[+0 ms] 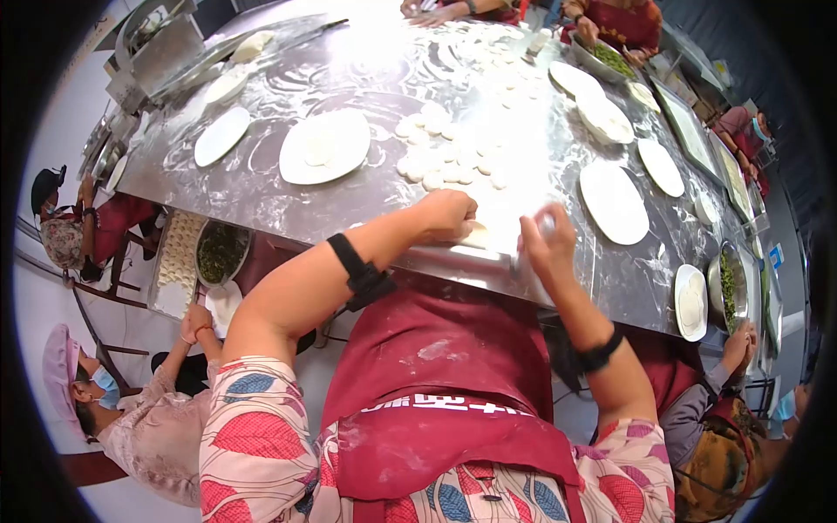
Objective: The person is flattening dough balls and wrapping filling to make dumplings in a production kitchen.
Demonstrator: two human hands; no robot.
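Observation:
My left hand (447, 215) is closed at the near edge of the metal table, its fingertips on a flat pale piece of dough (475, 234). To its right, my right hand (547, 244) has curled fingers and is blurred by motion. Something greyish shows between its thumb and fingers, but I cannot make out what it is. Just beyond my left hand lie several small round dough pieces (449, 161), some of them overlapping. Flour covers the tabletop around both hands.
A white plate (324, 146) holding pale dough rounds lies left, another white plate (615, 202) right. Across the metal table (253, 196), a person's hand reaches into a bowl of green filling (613, 59). Co-workers sit left and right; a tray of dumplings (179, 253) stands lower left.

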